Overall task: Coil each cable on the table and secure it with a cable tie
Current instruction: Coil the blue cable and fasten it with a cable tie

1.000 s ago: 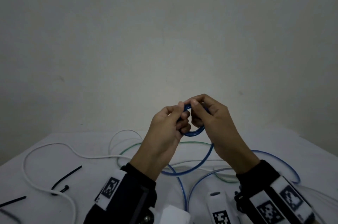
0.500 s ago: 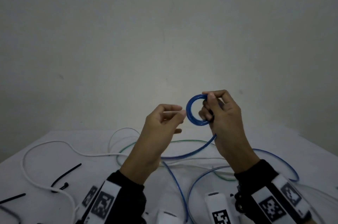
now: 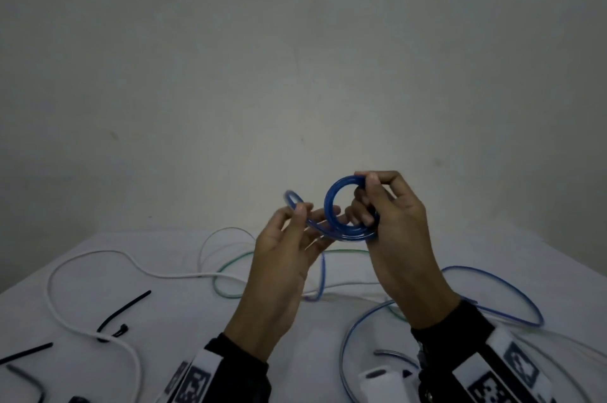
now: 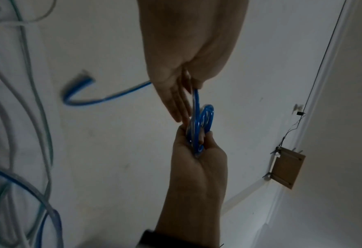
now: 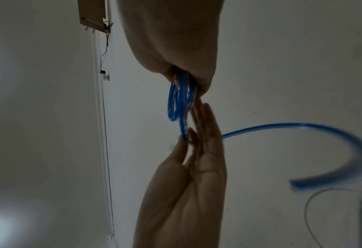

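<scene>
Table [image 3: 197,320], white, lower half of the head view; white cable [image 3: 98,253], green cable [image 3: 230,266] and loose blue cable [image 3: 492,277] strewn across it. Right hand [image 3: 391,222], centre frame, fingers curled round a small coil of the blue cable [image 3: 331,202], raised above the table. Left hand [image 3: 289,238], just left of it, thumb and fingers pinching the strand leading into that coil. Black cable ties [image 3: 124,310], lower left

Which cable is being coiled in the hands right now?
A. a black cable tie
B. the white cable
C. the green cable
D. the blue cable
D: the right hand grips a small coil of blue cable, and the left hand feeds in more.
</scene>
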